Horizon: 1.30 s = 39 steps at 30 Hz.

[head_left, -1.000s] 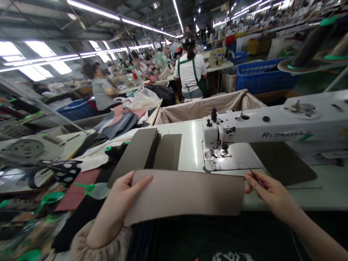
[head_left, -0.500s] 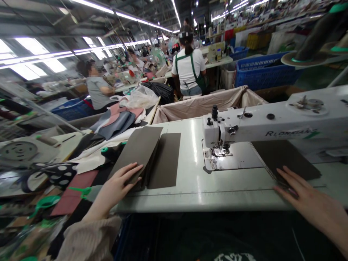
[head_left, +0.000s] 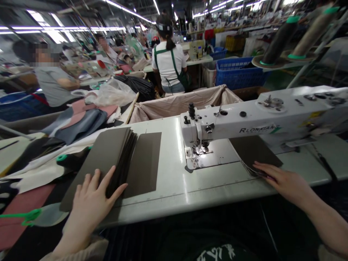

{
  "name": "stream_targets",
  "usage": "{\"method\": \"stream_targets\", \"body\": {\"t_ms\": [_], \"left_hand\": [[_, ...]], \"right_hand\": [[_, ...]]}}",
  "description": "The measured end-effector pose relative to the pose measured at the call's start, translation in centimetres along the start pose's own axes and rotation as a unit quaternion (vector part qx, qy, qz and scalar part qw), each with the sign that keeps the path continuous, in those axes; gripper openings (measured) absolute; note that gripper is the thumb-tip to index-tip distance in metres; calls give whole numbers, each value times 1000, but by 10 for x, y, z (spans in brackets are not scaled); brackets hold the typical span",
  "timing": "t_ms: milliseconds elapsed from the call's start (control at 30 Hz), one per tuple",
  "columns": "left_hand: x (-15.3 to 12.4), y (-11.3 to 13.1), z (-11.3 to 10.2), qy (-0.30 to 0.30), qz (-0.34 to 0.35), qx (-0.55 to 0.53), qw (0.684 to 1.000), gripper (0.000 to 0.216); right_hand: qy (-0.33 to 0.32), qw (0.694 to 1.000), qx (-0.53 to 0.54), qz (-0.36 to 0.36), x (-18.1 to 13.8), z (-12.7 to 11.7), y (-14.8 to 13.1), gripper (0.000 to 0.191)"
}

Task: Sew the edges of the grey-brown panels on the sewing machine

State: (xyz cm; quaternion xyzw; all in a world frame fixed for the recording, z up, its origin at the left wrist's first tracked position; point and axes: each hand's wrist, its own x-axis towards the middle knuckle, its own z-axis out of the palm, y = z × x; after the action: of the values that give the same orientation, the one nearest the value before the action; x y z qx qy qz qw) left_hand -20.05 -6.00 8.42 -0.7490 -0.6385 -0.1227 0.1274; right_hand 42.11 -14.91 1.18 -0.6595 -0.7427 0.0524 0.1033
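Observation:
My left hand (head_left: 94, 197) lies with fingers spread on a fanned stack of dark grey-brown panels (head_left: 104, 152) at the left of the sewing table. Beside that stack, one flat panel (head_left: 145, 163) of the same colour rests on the tabletop. To the right, my right hand (head_left: 285, 183) grips the near edge of another stack of dark panels (head_left: 254, 150) under the sewing machine arm. Its fingers are on top; the thumb is hidden. A small purplish thing shows by those fingers, too little of it to name. The sewing machine (head_left: 228, 121) has its needle area between the two stacks.
A cloth-lined bin (head_left: 174, 105) stands behind the table. Left of the table are fabric pieces (head_left: 81, 121) and a dark thread cone (head_left: 72, 161). Thread cones (head_left: 280, 41) stand at the upper right, near a blue crate (head_left: 236, 74). A person in a green apron (head_left: 170, 61) sits ahead.
The view has turned right. My left hand has spread its fingers over the left stack, which is fanned wider. At the right stack, my right hand has closed on the near edge, which now curves up.

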Motion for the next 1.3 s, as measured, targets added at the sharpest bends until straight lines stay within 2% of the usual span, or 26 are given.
{"method": "stream_targets", "body": {"t_ms": [100,167,200,267,367,467,533,567,600,667,733,833,967,1167,1300], "left_hand": [[6,32,1,16,32,-59,998,63],[11,62,4,9,76,-143,987,59],[13,80,7,-3,101,-187,977,57],[17,118,12,-36,141,-262,954,54],[20,178,22,-99,204,-336,914,50],[15,226,37,-164,306,-354,868,55],[7,241,48,-186,361,-330,852,62],[1,242,53,-193,378,-314,850,64],[-5,240,57,-197,384,-300,851,65],[-17,225,61,-197,366,-279,865,62],[-26,206,60,-198,329,-263,885,59],[-28,183,55,-202,281,-240,907,58],[-8,176,55,-194,255,-221,921,56],[33,190,68,-177,268,-237,917,63],[42,198,73,-172,282,-246,911,68]], "right_hand": [[-2,999,49,-18,5,-12,8,43],[24,997,69,-24,8,-25,-8,41],[40,996,76,-29,9,-31,-24,39],[25,991,107,-83,11,-39,-72,37],[-94,964,165,-186,12,-33,-163,25],[-197,900,252,-297,13,-12,-232,15],[-251,847,320,-341,19,1,-251,11],[-258,835,345,-342,26,6,-252,13],[-246,837,362,-328,34,11,-249,16],[-174,879,357,-263,58,18,-235,21],[-97,932,284,-201,85,26,-216,29],[-46,973,144,-174,118,39,-196,43],[-24,986,38,-162,131,49,-183,48],[14,990,37,-139,118,58,-167,51],[8,990,38,-137,119,61,-166,51]]}}
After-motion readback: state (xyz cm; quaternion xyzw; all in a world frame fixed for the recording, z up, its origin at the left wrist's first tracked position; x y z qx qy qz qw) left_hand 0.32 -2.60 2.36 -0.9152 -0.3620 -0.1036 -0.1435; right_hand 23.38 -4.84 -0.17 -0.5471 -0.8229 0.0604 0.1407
